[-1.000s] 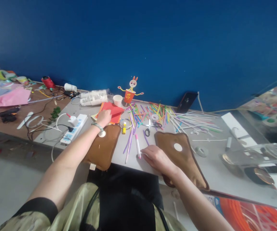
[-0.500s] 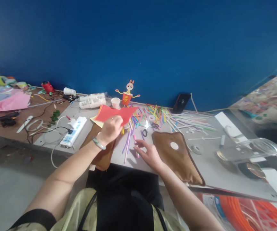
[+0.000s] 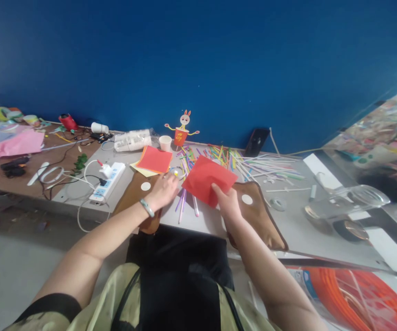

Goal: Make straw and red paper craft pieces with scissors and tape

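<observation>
The right hand [image 3: 226, 203] pinches the red sheet [image 3: 205, 178] near its edge, best lightly, avoiding creases. The left hand [image 3: 163, 191] curls beside the glue [image 3: 175, 173]; its grip is unclear.

Flat, smooth red paper [image 3: 208, 180] in the right hand [image 3: 226, 202] shows a matt face above a smooth, pale gray table [image 3: 295, 230]. Soft, brown cloth-like pads [image 3: 258, 219] have a fuzzy, dull finish. Clear, glossy plastic wraps the stacked cups [image 3: 132, 141], near a matt white cup [image 3: 165, 143] that looks like paper. A hard, white plastic power strip [image 3: 107, 183] sits at left, and a clear, shiny container [image 3: 352, 202] catches light at right.
</observation>
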The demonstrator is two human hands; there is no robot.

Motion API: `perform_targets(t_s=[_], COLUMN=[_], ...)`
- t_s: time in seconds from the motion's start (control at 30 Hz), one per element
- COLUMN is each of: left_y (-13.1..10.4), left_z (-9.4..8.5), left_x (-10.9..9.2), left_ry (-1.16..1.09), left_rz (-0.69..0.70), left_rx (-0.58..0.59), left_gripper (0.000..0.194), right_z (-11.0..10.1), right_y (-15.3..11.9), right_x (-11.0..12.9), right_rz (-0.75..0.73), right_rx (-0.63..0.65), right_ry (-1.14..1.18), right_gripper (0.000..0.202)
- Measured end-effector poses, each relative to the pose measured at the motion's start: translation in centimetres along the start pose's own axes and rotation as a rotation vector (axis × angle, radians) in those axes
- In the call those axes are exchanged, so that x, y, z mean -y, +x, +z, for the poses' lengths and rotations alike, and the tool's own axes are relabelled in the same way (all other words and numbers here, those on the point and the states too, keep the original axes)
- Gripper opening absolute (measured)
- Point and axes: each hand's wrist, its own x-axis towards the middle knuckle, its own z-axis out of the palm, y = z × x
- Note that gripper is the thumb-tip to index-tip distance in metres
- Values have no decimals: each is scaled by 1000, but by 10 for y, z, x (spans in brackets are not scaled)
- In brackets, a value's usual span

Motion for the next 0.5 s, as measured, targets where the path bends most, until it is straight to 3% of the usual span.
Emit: perform_targets(t_s=[0.1, 0.23, 0.33, 0.5], left_y=[22, 43, 50, 56], left_z=[-1, 9, 18, 28], left_x=[44, 87, 98, 98], left_ry=[-9, -23, -24, -19], left_rz=[-312, -416, -454, -566], left_rx=[181, 286, 319, 334], left_gripper=[26, 39, 54, 72], right_z=[-5, -6, -6, -7], right_y=[-6, -16, -18, -17], right_x=[2, 0, -3, -1], right_rz=[2, 28, 49, 85], right_rx=[-23, 22, 34, 83], right_ry=[-29, -19, -7, -41], right_gripper=[46, 48, 49, 44])
